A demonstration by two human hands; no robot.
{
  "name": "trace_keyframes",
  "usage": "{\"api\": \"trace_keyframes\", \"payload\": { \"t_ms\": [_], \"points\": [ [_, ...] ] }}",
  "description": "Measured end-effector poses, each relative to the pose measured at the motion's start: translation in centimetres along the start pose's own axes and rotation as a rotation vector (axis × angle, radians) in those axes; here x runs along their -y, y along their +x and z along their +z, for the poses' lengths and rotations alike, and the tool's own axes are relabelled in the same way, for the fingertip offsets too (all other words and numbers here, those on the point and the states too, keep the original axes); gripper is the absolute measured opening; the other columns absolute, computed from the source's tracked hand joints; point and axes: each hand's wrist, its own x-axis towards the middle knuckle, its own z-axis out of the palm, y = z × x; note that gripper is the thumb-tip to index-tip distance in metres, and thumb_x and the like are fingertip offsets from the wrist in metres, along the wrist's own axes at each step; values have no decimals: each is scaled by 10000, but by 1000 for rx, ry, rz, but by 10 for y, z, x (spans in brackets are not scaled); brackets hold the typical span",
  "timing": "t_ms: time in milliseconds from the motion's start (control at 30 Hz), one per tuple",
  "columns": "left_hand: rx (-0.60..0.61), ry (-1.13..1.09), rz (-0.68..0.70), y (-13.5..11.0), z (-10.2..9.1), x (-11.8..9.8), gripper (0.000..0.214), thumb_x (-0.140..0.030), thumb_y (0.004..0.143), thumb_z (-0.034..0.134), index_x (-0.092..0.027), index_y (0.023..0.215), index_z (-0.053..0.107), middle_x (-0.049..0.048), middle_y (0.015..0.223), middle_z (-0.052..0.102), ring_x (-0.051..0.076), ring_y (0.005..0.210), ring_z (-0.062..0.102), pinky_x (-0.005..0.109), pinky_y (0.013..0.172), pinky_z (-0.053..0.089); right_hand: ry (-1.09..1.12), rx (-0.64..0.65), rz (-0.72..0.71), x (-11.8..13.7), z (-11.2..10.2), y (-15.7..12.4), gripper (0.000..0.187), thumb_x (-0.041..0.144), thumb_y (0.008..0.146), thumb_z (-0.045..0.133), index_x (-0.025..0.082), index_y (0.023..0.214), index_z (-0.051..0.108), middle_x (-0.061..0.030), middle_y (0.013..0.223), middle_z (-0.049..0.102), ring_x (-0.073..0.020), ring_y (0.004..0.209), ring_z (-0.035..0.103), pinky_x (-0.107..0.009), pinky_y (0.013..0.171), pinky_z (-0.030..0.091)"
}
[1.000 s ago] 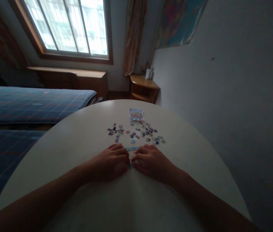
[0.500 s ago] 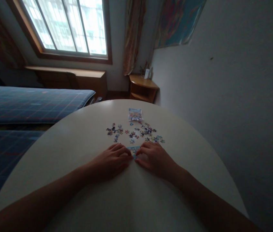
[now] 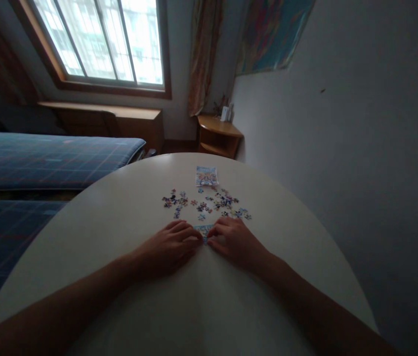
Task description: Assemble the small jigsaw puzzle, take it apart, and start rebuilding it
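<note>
A small joined patch of light-blue jigsaw puzzle lies flat on the table between my two hands, partly covered by the fingers. My left hand rests at its left side, with thumb and forefinger closed at a blue puzzle piece on the near edge. From the right, my right hand has its bent fingers and thumb closed at the same piece. Just beyond the hands are loose puzzle pieces, in a right-hand cluster, a left-hand cluster and a few between.
A printed picture sheet or packet lies behind the pieces on the round white table. Left of the table is a bed with a blue plaid mattress. A wooden corner cabinet stands beyond, with a wall on the right.
Both hands stay almost in place, the right fingertips closing slightly nearer to the left at the patch's near edge. The loose pieces lie as before.
</note>
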Motion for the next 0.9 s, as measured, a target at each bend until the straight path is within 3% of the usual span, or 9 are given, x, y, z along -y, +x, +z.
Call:
{"api": "trace_keyframes", "payload": {
  "t_ms": [667, 900],
  "points": [
    [52, -4, 11, -3, 1, 1, 395, -200, 958, 507, -211, 1352, 520, 85, 1387, 569, 253, 1260, 507, 458, 1095, 393, -47, 9, -6, -11, -8, -3, 96, 259, 832, 717, 216, 917, 712, -46, 966, 690, -225, 966, 626, -379, 894, 358],
    [36, -22, 23, -3, 2, 1, 401, -203, 950, 503, -202, 1351, 524, 90, 1348, 602, 247, 1239, 528, 451, 1092, 399, -57, 10, -23, -10, -7, -4, 93, 275, 837, 718, 221, 913, 711, -46, 969, 691, -223, 959, 626, -377, 888, 365]
  ]
}}
